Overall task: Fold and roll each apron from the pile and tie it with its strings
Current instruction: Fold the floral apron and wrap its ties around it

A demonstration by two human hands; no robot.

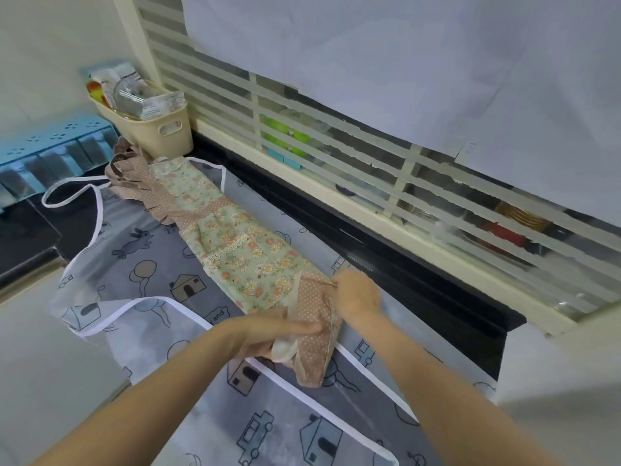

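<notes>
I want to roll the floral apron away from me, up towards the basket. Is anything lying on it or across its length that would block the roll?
Nothing visible lies on the floral apron. Both the left hand and right hand grip its near hem. The beige basket stands just past its far end, beyond the ruffles.
</notes>
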